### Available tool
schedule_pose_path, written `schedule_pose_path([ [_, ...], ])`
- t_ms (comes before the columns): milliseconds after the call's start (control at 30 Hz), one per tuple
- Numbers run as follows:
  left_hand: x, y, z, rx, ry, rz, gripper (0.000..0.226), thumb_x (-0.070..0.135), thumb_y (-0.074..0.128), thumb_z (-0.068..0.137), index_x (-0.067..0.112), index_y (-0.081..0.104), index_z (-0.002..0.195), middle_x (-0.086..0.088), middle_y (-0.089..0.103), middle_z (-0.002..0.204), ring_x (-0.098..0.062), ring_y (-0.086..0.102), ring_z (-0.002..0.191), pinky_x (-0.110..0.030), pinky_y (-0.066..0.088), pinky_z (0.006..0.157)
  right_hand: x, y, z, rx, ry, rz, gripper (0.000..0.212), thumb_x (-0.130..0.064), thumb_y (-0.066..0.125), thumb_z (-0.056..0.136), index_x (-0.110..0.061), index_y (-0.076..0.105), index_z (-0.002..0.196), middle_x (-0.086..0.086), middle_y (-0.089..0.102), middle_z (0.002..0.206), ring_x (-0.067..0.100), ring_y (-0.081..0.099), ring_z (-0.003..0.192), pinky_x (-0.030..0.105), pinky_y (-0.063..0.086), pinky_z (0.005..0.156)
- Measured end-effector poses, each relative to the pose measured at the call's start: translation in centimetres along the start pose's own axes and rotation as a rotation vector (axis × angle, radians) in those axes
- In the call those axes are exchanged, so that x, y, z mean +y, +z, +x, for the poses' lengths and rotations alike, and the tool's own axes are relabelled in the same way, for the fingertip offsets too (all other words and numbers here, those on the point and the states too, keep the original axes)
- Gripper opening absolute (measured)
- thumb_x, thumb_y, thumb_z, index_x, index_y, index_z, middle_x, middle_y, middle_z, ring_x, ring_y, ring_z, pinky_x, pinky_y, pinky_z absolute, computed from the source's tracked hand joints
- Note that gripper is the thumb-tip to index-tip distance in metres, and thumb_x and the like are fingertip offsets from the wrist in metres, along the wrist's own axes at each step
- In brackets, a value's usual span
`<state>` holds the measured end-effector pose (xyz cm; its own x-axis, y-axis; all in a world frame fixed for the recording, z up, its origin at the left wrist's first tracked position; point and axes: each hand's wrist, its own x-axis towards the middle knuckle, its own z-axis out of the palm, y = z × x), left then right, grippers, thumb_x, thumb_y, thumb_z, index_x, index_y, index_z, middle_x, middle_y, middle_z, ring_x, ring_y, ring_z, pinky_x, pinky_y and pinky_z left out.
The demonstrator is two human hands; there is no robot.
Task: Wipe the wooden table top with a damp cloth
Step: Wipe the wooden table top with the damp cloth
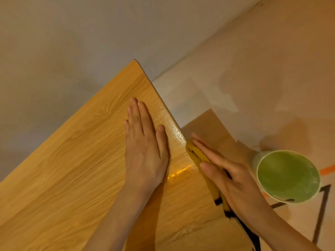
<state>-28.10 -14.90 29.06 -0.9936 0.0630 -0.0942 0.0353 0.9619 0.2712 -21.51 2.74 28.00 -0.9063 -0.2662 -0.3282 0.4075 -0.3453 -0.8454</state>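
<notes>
At the table's (72,160) right edge, toward four o'clock, lies the cloth (199,156), yellow with dark marks, bunched along the rim. The right hand (230,180) presses it flat, fingers straight and together, pointing toward ten o'clock. A wet sheen shows on the wood just beside it. The left hand (145,142) rests palm-down on the table at centre, fingers straight, holding nothing. At three o'clock, on the floor (272,69), stands a green bucket (288,176).
</notes>
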Motion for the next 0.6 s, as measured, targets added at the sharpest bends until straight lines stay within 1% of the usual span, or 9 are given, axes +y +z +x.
schedule_pose_path([
  [100,0.0,0.0,0.4,-0.003,-0.001,-0.008,0.064,0.039,0.015,0.106,0.009,-0.004,0.159,-0.007,-0.013,0.168,-0.017,-0.013,0.155,-0.035,-0.005,0.127,-1.0,1.0,5.3,0.010,-0.052,-0.069,0.042,-0.018,0.053,0.098,-0.024,0.050,0.139,-0.022,0.044,0.147,-0.019,0.037,0.130,-0.003,0.031,0.099],
  [133,0.0,0.0,0.6,-0.005,-0.004,-0.014,0.064,0.039,0.015,0.106,0.008,-0.004,0.159,-0.007,-0.013,0.168,-0.017,-0.013,0.155,-0.034,-0.006,0.127,-1.5,1.4,8.0,0.015,-0.073,-0.117,0.042,-0.017,0.052,0.099,-0.021,0.048,0.141,-0.016,0.043,0.150,-0.017,0.039,0.130,-0.003,0.032,0.099],
  [233,0.3,0.1,0.7,-0.001,-0.015,-0.011,0.064,0.038,0.016,0.106,0.007,-0.003,0.159,-0.009,-0.012,0.168,-0.020,-0.011,0.156,-0.034,-0.006,0.126,-2.8,2.5,14.2,-0.009,-0.134,-0.193,0.042,-0.014,0.051,0.101,-0.009,0.046,0.142,0.002,0.042,0.153,0.003,0.051,0.127,0.000,0.036,0.094],
  [267,0.4,0.0,0.7,0.003,-0.016,-0.009,0.064,0.037,0.016,0.106,0.006,-0.002,0.159,-0.011,-0.011,0.168,-0.021,-0.010,0.156,-0.035,-0.006,0.126,-2.9,2.7,14.9,-0.025,-0.144,-0.200,0.042,-0.011,0.051,0.101,-0.005,0.045,0.142,0.007,0.042,0.152,0.009,0.049,0.132,0.000,0.035,0.094],
  [333,0.3,0.0,0.6,0.013,-0.013,-0.005,0.064,0.036,0.017,0.106,0.004,-0.001,0.159,-0.013,-0.008,0.168,-0.024,-0.007,0.156,-0.036,-0.004,0.126,-2.6,2.7,14.0,-0.029,-0.165,-0.208,0.043,-0.008,0.050,0.101,0.000,0.043,0.142,0.010,0.042,0.152,0.014,0.038,0.141,0.002,0.031,0.103],
  [400,0.0,0.1,0.4,0.016,-0.012,-0.003,0.064,0.035,0.018,0.107,0.002,0.000,0.158,-0.015,-0.007,0.168,-0.026,-0.006,0.156,-0.038,-0.004,0.125,-2.3,2.5,11.2,0.025,-0.137,-0.234,0.043,-0.011,0.050,0.101,-0.006,0.044,0.144,0.006,0.042,0.153,0.012,0.035,0.143,0.011,0.026,0.113],
  [467,-0.1,0.2,0.5,0.018,-0.005,0.001,0.063,0.035,0.018,0.107,0.001,0.001,0.158,-0.017,-0.006,0.167,-0.028,-0.005,0.156,-0.038,-0.004,0.124,-1.3,1.8,7.2,0.064,-0.105,-0.248,0.043,-0.016,0.052,0.101,-0.015,0.046,0.144,-0.003,0.043,0.152,0.005,0.038,0.140,0.017,0.028,0.116],
  [500,-0.1,0.2,0.5,0.019,-0.004,0.008,0.063,0.034,0.018,0.107,0.001,0.001,0.158,-0.017,-0.006,0.167,-0.029,-0.005,0.156,-0.038,-0.004,0.124,-0.7,1.5,4.9,0.086,-0.088,-0.238,0.043,-0.017,0.053,0.100,-0.020,0.047,0.143,-0.007,0.044,0.151,0.001,0.040,0.138,0.016,0.030,0.115],
  [600,-0.4,0.3,0.6,0.026,0.002,0.047,0.064,0.034,0.017,0.107,-0.001,0.001,0.158,-0.019,-0.005,0.167,-0.029,-0.004,0.156,-0.038,-0.004,0.124,0.4,0.6,-1.8,0.117,-0.052,-0.211,0.044,-0.012,0.055,0.098,-0.031,0.048,0.137,-0.024,0.046,0.141,-0.013,0.041,0.130,0.002,0.031,0.106],
])
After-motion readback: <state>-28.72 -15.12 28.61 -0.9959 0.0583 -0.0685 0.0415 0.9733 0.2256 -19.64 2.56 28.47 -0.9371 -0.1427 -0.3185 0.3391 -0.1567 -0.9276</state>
